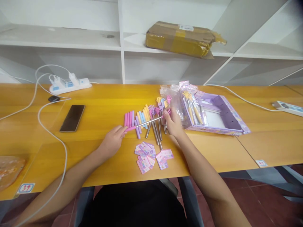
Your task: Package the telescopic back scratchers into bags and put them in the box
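My left hand [113, 139] pinches the pink handle end of a telescopic back scratcher [144, 124]. My right hand [172, 122] grips its other end, near the small hand-shaped head. The metal shaft is stretched between the two hands, a little above the yellow table [99, 148]. Under it lies a pile of similar scratchers [151, 119] with pink, purple, blue and yellow handles and coloured hand-shaped heads. A heap of small pink and purple cards [151, 156] lies just in front of the pile.
A purple cardboard box [222, 113] with bagged scratchers [193, 108] and clear plastic bags stands right of my hands. A black phone [72, 117], a white power strip [69, 85] and cables lie at the left. A taped brown parcel [182, 38] rests on the white shelf behind.
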Available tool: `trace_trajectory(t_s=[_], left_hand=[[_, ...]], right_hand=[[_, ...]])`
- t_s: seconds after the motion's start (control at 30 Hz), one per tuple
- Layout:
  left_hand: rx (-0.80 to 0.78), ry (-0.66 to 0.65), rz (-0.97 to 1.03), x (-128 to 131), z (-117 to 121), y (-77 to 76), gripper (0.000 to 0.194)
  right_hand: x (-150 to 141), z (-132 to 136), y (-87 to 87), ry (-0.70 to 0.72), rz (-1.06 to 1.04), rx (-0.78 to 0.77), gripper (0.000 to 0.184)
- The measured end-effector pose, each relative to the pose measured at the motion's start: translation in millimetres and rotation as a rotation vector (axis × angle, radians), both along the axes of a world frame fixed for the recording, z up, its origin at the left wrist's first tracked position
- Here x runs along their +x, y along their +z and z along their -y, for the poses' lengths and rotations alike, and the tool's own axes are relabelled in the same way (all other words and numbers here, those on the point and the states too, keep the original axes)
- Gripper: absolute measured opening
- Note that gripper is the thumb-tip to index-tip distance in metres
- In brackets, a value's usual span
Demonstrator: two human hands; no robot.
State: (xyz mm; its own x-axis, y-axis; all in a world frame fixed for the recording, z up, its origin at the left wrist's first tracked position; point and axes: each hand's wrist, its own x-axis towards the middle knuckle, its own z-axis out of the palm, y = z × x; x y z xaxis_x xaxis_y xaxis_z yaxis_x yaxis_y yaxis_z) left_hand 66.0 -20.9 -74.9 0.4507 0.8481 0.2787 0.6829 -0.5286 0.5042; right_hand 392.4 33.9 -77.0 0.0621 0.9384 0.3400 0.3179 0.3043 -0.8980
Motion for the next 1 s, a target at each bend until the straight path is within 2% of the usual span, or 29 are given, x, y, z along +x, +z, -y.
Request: trace_trajectory(t_s=[0.4, 0.77, 1.0], left_hand=[[-0.063, -0.030, 0.020, 4, 4, -1.8, 0.038], [-0.034, -0.018, 0.012, 3, 4, -0.9, 0.036], [-0.051, -0.054, 0.045, 6, 7, 0.0, 0.042]], right_hand=[[-4, 1, -5.0, 0.020, 0.039, -0.049, 0.032], [-9, 2, -8.5, 0.060, 0.024, -0.055, 0.030], [-19, 6, -9.3, 0.074, 0.136, -0.030, 0.030]])
